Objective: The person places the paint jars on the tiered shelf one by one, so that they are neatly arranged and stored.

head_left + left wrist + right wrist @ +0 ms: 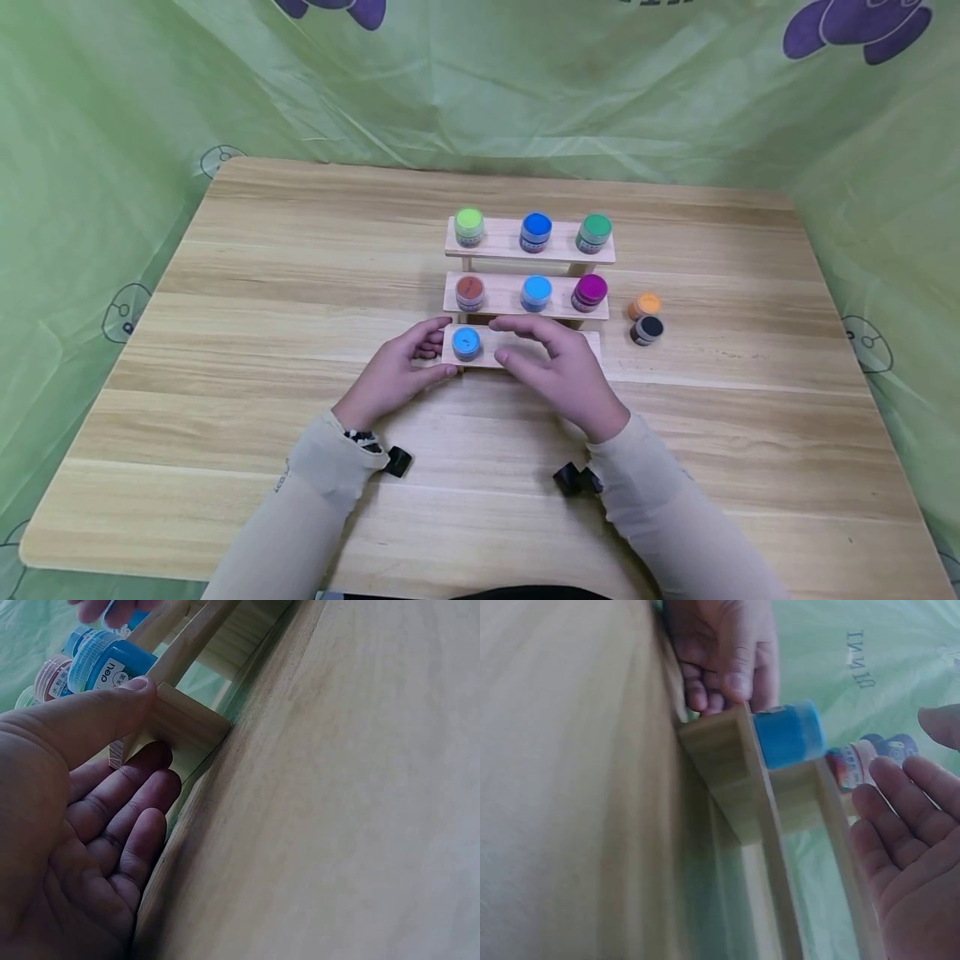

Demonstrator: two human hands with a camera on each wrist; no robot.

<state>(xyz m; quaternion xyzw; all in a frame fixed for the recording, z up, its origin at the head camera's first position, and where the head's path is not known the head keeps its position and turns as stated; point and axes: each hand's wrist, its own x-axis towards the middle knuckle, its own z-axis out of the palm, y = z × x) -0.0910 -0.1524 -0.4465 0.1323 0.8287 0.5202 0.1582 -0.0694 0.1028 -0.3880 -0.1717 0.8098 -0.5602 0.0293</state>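
A three-step wooden rack (564, 243) carries small jars of paint. On its lowest step, at the left end, stands a blue jar (467, 343), whose label reads "deli" in the left wrist view. My left hand (397, 367) holds the left end of that step; its thumb (139, 684) lies on the front edge and the fingers bend at the end piece. Over the same step hovers my right hand (558, 367), fingers extended and thumb apart, with nothing in its grasp. It is just right of the blue jar, not touching it.
The middle step holds a brown jar (470, 293), a light blue jar (536, 293) and a purple jar (589, 292). Light green (469, 227), dark blue (536, 232) and green jars (594, 233) stand on top. An orange jar (645, 306) and a black jar (647, 330) are right of the rack.
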